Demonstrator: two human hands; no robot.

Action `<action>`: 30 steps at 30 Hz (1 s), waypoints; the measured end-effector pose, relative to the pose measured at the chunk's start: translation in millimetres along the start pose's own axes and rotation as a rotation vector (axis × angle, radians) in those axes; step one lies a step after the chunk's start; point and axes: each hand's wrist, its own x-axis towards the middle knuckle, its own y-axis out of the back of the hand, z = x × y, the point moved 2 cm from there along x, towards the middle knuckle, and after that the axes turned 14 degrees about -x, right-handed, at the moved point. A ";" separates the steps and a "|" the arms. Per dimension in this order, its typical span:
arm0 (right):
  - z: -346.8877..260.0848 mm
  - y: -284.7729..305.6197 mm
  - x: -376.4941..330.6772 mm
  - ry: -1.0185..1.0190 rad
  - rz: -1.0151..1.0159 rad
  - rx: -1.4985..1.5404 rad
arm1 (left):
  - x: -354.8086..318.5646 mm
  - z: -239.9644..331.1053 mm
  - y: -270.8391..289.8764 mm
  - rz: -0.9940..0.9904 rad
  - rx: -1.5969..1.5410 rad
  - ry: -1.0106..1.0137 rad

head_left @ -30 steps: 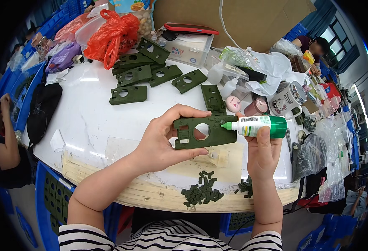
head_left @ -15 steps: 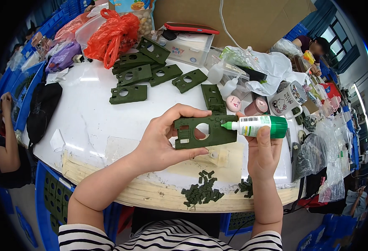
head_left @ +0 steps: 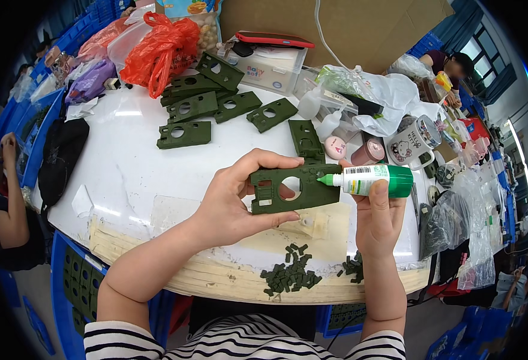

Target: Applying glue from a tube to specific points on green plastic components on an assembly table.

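Observation:
My left hand (head_left: pixel 231 201) grips a dark green plastic model hull plate (head_left: pixel 312 198) by its left end, thumb along the lower edge and fingers on the upper edge. A large round hole pierces the plate near its middle. My right hand (head_left: pixel 381 219) is closed round a white and green glue bottle (head_left: pixel 366 180), held sideways. Its green nozzle tip meets or nearly meets the plate's face, right of the hole. Just behind the plate lies another green part (head_left: pixel 304 137). Below, small dark green pieces (head_left: pixel 291 273) lie heaped near the table's front edge.
Several more hull plates (head_left: pixel 192 108) are piled at the back left, before a red plastic bag (head_left: pixel 162 51). At the back right stand squeeze bottles (head_left: pixel 330 124), a round pink tin (head_left: pixel 335 147) and a white mug (head_left: pixel 411 144). A blue crate (head_left: pixel 60 282) sits below the left edge.

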 end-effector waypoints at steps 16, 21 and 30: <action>9.1 7.0 -3.9 -0.107 -0.037 0.314 | 3.9 -6.0 3.3 -0.010 -0.377 0.115; 9.4 -5.0 -6.1 -0.235 -0.080 0.431 | 2.9 -9.4 7.4 0.066 -0.661 0.146; 9.8 2.4 -8.0 -0.120 -0.112 0.138 | -6.8 -14.2 -10.9 -0.237 -0.763 0.494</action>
